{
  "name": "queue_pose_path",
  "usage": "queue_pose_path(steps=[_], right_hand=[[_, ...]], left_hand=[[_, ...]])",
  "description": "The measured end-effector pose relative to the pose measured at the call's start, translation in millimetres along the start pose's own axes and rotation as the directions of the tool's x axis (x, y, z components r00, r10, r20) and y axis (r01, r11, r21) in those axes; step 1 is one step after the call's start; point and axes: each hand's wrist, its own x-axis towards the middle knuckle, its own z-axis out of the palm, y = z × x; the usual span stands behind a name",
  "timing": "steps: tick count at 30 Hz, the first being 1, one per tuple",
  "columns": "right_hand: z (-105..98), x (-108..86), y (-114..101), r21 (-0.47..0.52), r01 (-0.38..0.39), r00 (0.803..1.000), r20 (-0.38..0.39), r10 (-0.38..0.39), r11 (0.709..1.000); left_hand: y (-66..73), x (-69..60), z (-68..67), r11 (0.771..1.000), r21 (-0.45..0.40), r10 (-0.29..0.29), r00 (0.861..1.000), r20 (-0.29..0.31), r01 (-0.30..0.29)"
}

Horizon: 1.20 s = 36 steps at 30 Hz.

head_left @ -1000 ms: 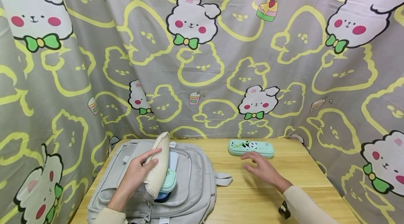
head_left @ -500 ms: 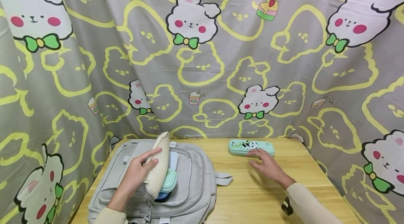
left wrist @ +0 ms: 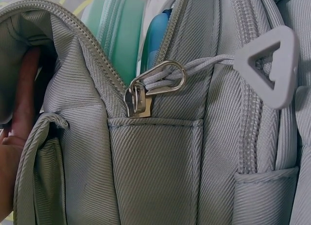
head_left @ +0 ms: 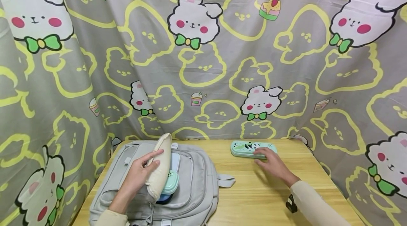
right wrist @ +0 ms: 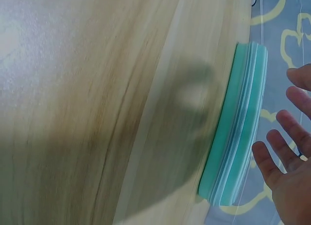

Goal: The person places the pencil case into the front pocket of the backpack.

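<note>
A grey backpack (head_left: 201,180) lies on the left of the table with its front pocket unzipped. My left hand (head_left: 138,171) holds the pocket's flap (head_left: 163,169) up, its cream inner side showing; some fingers are hidden behind the cloth. Inside the pocket are a mint-green case (head_left: 170,184), a pale blue flat item (head_left: 175,160) and a darker blue item (left wrist: 158,30), all partly covered. Over the near right side of a mint-green panda pencil case (head_left: 243,148), my right hand (head_left: 273,164) hovers. In the right wrist view its fingers are spread, apart from the case (right wrist: 238,123).
The wooden table (head_left: 254,194) reaches back to a grey curtain (head_left: 222,123) printed with bunnies. A grey strap (head_left: 225,180) sticks out from the backpack's right side. A metal zipper pull (left wrist: 138,98) hangs at the pocket's end. A dark band (head_left: 290,203) shows at the right sleeve.
My right hand has shifted a little to the right along the near side of the pencil case. The left hand and the flap have stayed put.
</note>
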Motion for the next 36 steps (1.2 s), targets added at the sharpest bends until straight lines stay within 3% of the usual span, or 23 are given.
queue_pose_path(steps=[21, 36], right_hand=[[-12, 7.3, 13, -0.002, -0.018, 1.000, -0.022, 0.018, 1.000], [-17, 12.1, 20, -0.018, -0.083, 0.997, -0.001, 0.083, 0.996]], left_hand=[[1.9, -0.7, -0.1, 1.000, 0.002, 0.007, 1.000, 0.006, -0.007], [-0.1, -0.8, -0.2, 1.000, -0.015, 0.003, 1.000, 0.009, -0.003]])
